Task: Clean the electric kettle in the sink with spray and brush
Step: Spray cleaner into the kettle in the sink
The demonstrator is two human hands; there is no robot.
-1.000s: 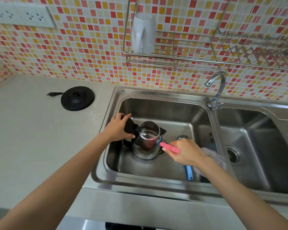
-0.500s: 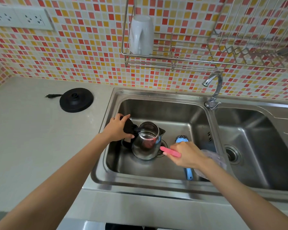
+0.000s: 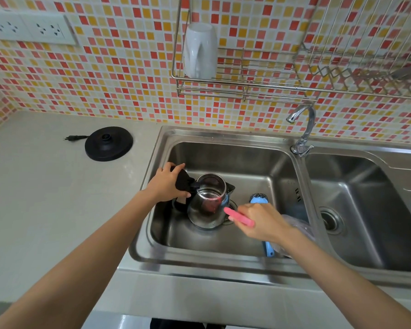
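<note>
Down in the left basin of the stainless steel double sink (image 3: 223,138), the shiny stainless steel electric kettle with black plastic handle and open lid (image 3: 205,210) is stood upright on the basin floor, over or just beside the drain, presumably so that rinse water and cleaner run straight off. The kettle is steadied by the left hand (image 3: 167,185), which is closed around the black lid and the top of the handle; holding the lid back in this way keeps the mouth clear for scrubbing. The pink plastic brush handle (image 3: 239,217) is gripped in the clenched right hand (image 3: 261,220), and it is angled down over the kettle's rim so that the reddish bristle end (image 3: 209,206) is pressed inside against the wall. The step in hand is judged to be the scrubbing of the interior.

A second brush with a light blue handle (image 3: 268,249) is left lying on the basin floor to the right of the kettle, largely hidden under the right wrist. Something clear, possibly the spray bottle, is glimpsed behind that wrist, but it cannot be identified.

On the pale grey table (image 3: 45,198), the round black kettle power base (image 3: 108,143) is kept well apart from the sink with its plug lying loose, evidently to stay dry. A white mug (image 3: 199,51) is set upside down in the wire wall rack (image 3: 247,89) to drain.

No brand, label or legible writing is made out on any of these things.
</note>
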